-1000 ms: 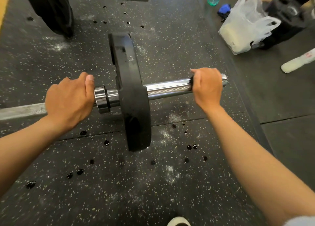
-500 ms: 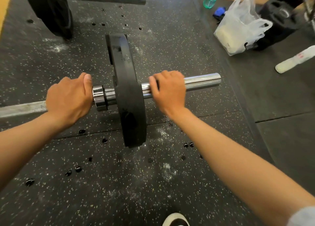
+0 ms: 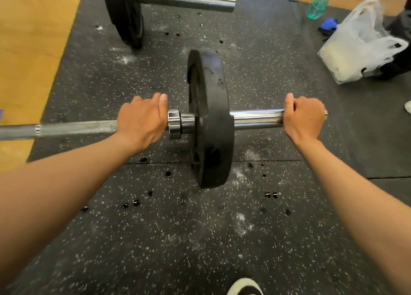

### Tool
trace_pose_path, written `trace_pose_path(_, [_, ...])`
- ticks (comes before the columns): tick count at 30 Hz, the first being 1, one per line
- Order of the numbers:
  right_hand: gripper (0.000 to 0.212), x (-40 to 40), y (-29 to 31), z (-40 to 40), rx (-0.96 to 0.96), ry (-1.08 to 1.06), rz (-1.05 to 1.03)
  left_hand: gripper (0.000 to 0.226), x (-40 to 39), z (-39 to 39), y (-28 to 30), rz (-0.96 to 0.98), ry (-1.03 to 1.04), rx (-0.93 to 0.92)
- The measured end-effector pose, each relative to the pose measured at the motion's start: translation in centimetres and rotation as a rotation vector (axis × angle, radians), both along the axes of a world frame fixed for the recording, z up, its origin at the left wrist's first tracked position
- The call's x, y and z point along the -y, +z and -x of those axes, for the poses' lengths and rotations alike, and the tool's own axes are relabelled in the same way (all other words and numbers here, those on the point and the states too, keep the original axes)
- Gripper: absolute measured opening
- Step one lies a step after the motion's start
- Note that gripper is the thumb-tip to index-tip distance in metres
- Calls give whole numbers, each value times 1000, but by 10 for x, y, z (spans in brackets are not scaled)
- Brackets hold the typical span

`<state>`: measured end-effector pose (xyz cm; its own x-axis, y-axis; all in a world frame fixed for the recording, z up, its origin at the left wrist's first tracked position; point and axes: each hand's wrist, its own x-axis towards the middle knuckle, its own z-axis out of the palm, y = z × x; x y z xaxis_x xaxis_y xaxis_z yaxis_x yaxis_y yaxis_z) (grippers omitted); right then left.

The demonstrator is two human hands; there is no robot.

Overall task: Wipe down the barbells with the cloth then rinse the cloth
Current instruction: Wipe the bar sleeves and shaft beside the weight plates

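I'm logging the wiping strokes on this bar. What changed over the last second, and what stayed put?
The right hand slid in along the sleeve toward the plate, then back out to the sleeve's end, gripping it throughout. The left hand stayed wrapped on the bar beside the collar. The plate did not shift along the bar.

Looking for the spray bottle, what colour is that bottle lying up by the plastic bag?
Translucent green bottle, seen in the head view.
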<state>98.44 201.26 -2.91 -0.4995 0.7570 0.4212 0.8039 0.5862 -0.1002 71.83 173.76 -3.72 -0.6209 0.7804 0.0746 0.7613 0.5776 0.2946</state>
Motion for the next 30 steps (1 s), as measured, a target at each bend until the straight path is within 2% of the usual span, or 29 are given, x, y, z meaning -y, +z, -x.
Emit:
trace_pose_path(4, [62, 45, -3, 38, 4, 128, 37, 40, 2, 1, 3, 41, -10, 11])
trace_pose_path(7, [54, 90, 3, 68, 47, 272, 72, 49, 3, 1, 5, 110, -4, 36])
trace_pose_path(9, [49, 109, 14, 80, 10, 284, 168, 52, 3, 1, 7, 181, -2, 51])
trace_pose_path(11, [53, 114, 30, 88, -226, 154, 394, 56, 4, 2, 8, 258, -4, 105])
trace_pose_path(14, [55, 107, 62, 104, -969, -60, 962, 65, 7, 2, 15, 347, 12, 280])
trace_pose_path(15, [56, 105, 74, 107, -1135, -71, 1063, 67, 9, 0, 17, 363, 5, 324])
trace_pose_path(16, [57, 102, 88, 108, -1184, -48, 1091, 68, 11, -1, 19, 370, -6, 349])
trace_pose_path(20, [59, 112, 144, 117, -1123, 178, 1042, 73, 18, -4, 19, 378, -26, 354])
trace_pose_path(25, [59, 135, 171, 142, -844, 322, 747, 84, 21, -5, 26, 489, -13, 497])
trace_pose_path(30, [58, 165, 170, 151, -526, 426, 797, 83, 32, -14, 24, 451, -53, 509])
